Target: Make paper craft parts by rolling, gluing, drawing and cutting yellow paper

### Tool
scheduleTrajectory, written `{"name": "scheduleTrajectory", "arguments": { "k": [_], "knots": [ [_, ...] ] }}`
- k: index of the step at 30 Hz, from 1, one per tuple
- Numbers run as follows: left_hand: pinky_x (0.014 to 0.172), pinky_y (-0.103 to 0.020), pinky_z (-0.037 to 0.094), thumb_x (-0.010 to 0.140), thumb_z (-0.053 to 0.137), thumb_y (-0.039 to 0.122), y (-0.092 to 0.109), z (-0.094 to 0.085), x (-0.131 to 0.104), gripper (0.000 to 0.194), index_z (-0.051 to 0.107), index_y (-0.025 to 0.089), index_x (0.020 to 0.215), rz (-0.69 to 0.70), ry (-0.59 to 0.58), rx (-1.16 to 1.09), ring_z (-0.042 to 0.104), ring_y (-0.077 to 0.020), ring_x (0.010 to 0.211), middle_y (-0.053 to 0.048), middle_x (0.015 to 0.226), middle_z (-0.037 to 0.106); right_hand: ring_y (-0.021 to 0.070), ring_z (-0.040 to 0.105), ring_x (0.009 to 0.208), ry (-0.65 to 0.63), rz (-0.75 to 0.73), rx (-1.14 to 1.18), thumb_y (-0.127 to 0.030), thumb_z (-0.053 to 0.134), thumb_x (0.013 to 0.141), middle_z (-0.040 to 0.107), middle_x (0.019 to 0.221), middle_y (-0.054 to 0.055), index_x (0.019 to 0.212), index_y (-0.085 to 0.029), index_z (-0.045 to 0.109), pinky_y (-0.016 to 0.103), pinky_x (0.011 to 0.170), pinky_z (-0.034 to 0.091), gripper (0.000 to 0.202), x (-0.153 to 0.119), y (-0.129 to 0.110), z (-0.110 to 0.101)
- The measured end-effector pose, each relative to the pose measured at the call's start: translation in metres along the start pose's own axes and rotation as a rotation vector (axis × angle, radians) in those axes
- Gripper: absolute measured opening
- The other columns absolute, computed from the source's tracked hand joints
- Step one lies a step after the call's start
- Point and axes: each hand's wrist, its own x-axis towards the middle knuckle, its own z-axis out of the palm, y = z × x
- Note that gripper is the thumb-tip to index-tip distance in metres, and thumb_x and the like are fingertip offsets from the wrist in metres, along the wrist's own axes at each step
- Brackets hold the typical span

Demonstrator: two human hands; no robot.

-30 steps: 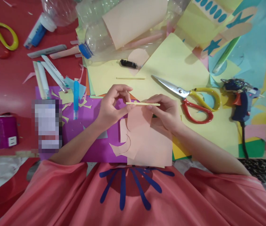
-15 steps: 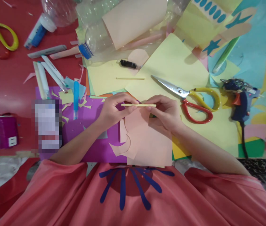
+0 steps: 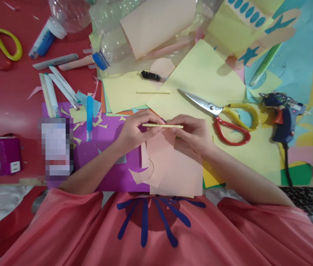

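Note:
Between my two hands lies a thin pale-yellow stick (image 3: pixel 148 125), level from left to right; whether it is rolled paper I cannot tell. My left hand (image 3: pixel 135 127) pinches its left half between thumb and fingers. The thumb and fingers of my right hand (image 3: pixel 193 133) close on its right half. Below them is a pink paper sheet (image 3: pixel 177 170) with a curved cut-out scrap (image 3: pixel 142 173) at its left. A second thin yellow stick (image 3: pixel 153 92) rests on yellow paper (image 3: pixel 203 70) beyond my hands. Right of my right hand lie open-handled scissors (image 3: pixel 218 114).
A glue gun (image 3: pixel 285 118) stands at the right with its cord hanging down. Plastic bottles (image 3: pixel 117 48) and a pink sheet (image 3: pixel 159 26) lie at the back. Several markers (image 3: pixel 55 61), a phone (image 3: pixel 56 147) and a purple box (image 3: pixel 1 155) are at the left.
Both hands stay close together on the stick. Its right end has dipped slightly towards me, and the right hand has shifted a little with it.

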Motion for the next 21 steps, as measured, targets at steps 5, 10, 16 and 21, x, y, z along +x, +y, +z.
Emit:
{"name": "scheduleTrajectory", "arguments": {
  "k": [5, 10, 16, 21],
  "knots": [
    [0.066, -0.025, 0.052, 0.082, 0.067, 0.034, 0.0002, 0.0004, -0.0018, 0.015, 0.071, 0.021, 0.089, -0.097, 0.003, -0.049, 0.066, -0.0128, 0.075, -0.002, 0.086, 0.073, 0.0142, 0.068, 0.076, 0.048, -0.011, -0.031, -0.041, 0.077, 0.077, 0.075, 0.081, 0.002, 0.082, -0.027, 0.078, 0.029, 0.067, 0.055, 0.016, -0.0011, 0.0017, -0.0012],
    [0.074, -0.027, 0.054, 0.078, 0.072, 0.036, -0.0004, -0.0016, -0.0005, 0.017, 0.074, 0.023, 0.089, -0.097, -0.014, -0.051, 0.067, -0.0138, 0.080, -0.002, 0.088, 0.074, 0.0139, 0.069, 0.078, 0.056, -0.019, -0.003, -0.037, 0.078, 0.077, 0.076, 0.084, 0.002, 0.083, -0.027, 0.079, 0.029, 0.069, 0.055, 0.012, -0.0015, 0.0027, -0.0034],
    [0.076, -0.028, 0.054, 0.079, 0.072, 0.036, -0.0016, -0.0003, 0.0001, 0.015, 0.076, 0.025, 0.088, -0.100, 0.002, -0.049, 0.065, -0.0137, 0.081, -0.002, 0.087, 0.072, 0.0146, 0.069, 0.075, 0.060, -0.017, -0.003, -0.042, 0.078, 0.075, 0.076, 0.082, 0.003, 0.080, -0.027, 0.079, 0.029, 0.066, 0.056, 0.015, -0.0002, -0.0009, -0.0016],
    [0.074, -0.027, 0.054, 0.081, 0.072, 0.038, -0.0036, 0.0005, -0.0010, 0.016, 0.077, 0.024, 0.088, -0.115, 0.014, -0.107, 0.065, -0.0129, 0.078, -0.002, 0.084, 0.072, 0.0149, 0.070, 0.082, 0.035, -0.002, -0.005, -0.038, 0.077, 0.077, 0.077, 0.089, 0.003, 0.086, -0.027, 0.079, 0.030, 0.074, 0.057, 0.015, -0.0014, 0.0002, -0.0016]
  ]
}}
